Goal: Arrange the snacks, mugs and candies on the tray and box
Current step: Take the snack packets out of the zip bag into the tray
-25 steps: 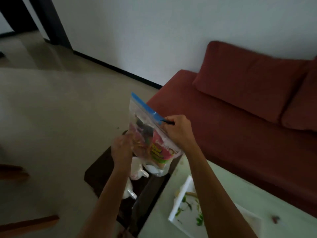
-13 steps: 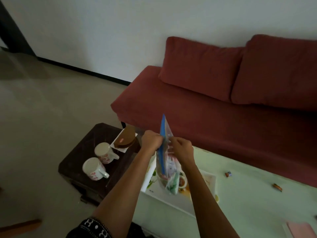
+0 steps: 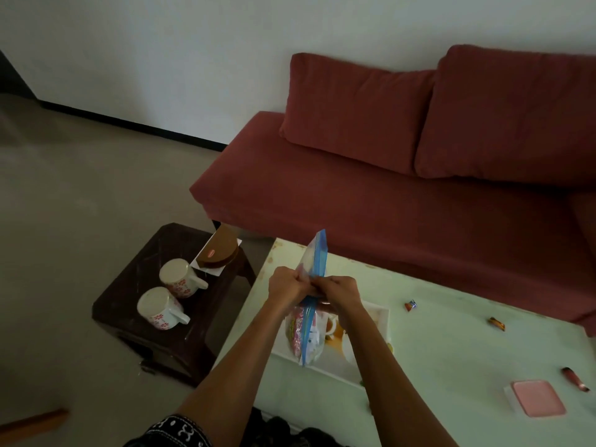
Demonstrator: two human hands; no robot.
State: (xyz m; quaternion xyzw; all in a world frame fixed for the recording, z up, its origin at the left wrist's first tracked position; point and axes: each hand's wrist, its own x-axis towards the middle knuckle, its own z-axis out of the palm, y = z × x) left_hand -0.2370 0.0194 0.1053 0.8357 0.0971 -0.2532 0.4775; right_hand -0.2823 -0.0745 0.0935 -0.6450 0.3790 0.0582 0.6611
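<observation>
- My left hand (image 3: 288, 286) and right hand (image 3: 339, 291) both pinched the blue-zippered clear plastic snack bag (image 3: 309, 317), held upright over the white rectangular tray (image 3: 338, 369);
- I judged an even outward pull best, contents kept from spilling.

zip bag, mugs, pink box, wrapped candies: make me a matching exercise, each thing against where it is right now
Things:
1. zip bag
2. two mugs
3. pink box
4. wrapped candies

Places:
a. lying apart on the pale table
b. on the dark side table
c. held at its blue strip by the left hand and right hand, over the white tray
d. near the table's right end, close to the front edge

Pairs: 1-c, 2-b, 3-d, 4-a
</observation>
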